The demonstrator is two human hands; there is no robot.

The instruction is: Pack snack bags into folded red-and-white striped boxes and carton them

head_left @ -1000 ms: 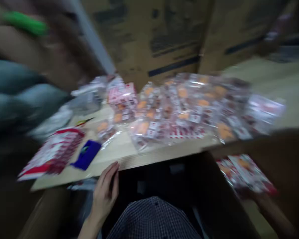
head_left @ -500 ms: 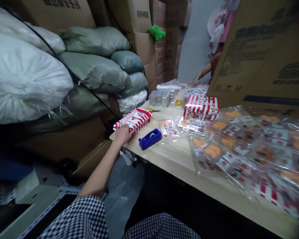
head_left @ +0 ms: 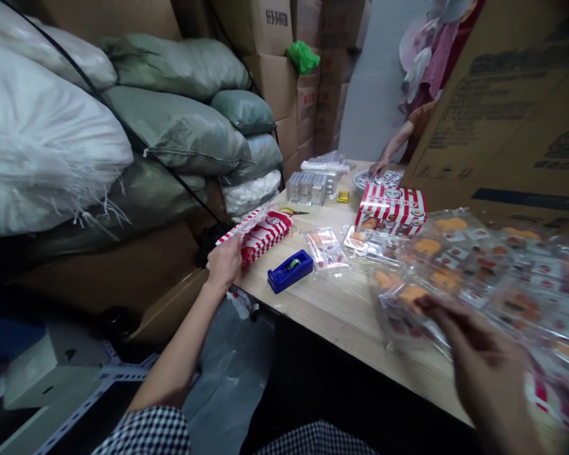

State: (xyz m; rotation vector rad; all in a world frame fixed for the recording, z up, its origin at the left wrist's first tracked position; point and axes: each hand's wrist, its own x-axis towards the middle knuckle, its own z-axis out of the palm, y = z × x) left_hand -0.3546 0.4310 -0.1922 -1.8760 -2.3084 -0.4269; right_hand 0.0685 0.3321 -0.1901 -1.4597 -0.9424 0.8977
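Note:
My left hand [head_left: 225,260] grips the near end of a red-and-white striped folded carton [head_left: 247,222] on a stack of flat cartons [head_left: 268,239] at the table's left corner. The top carton is lifted a little at that end. My right hand [head_left: 483,360], smeared by motion, reaches over clear packets with orange pieces [head_left: 415,296] at the right. Its fingertips are by the nearest packet; whether they grip it is unclear. Between the hands sit a blue tape dispenser [head_left: 290,272] and a single clear packet [head_left: 327,249]. An upright striped box [head_left: 391,208] stands behind.
Yellow-handled scissors [head_left: 291,211], clear plastic cases [head_left: 308,188] and a round dish of small packets [head_left: 379,177] are farther back. Another person's hand [head_left: 380,165] is at the dish. A large cardboard box [head_left: 502,126] borders the right; stuffed sacks [head_left: 180,126] pile up left.
My right hand has come into view over the clear packets. My left hand has drawn back slightly, raising the top carton's near end. The other person's hand has moved onto the dish.

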